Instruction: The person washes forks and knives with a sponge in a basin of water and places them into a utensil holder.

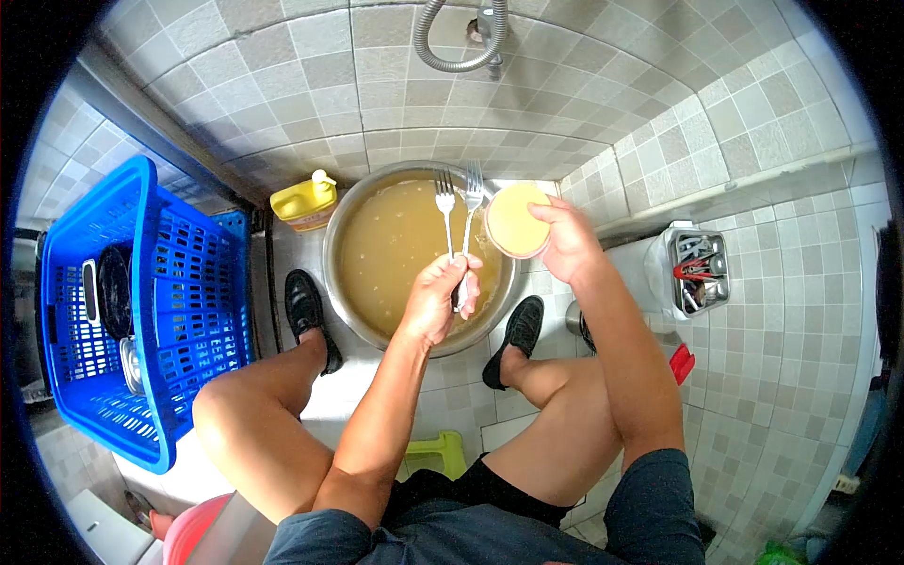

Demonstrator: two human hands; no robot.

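My left hand (438, 297) is closed around the handles of two metal forks (446, 205), their tines pointing up and away from me. Both forks are held over a wide metal basin (331, 273) of cloudy brownish water (386, 250). Gripped by its right edge in my right hand (568, 240) is a round yellow sponge (514, 218) with a pinkish rim. The sponge is just right of the fork heads, above the basin's right side. My right thumb lies across its face, and the fingers behind it are partly hidden.
A yellow bottle (303, 202) stands left of the basin. Further left is a blue plastic basket (155, 311) with a few items inside. At right, a metal container (697, 273) holds utensils, some red-handled. A shower hose (438, 52) hangs on the tiled wall.
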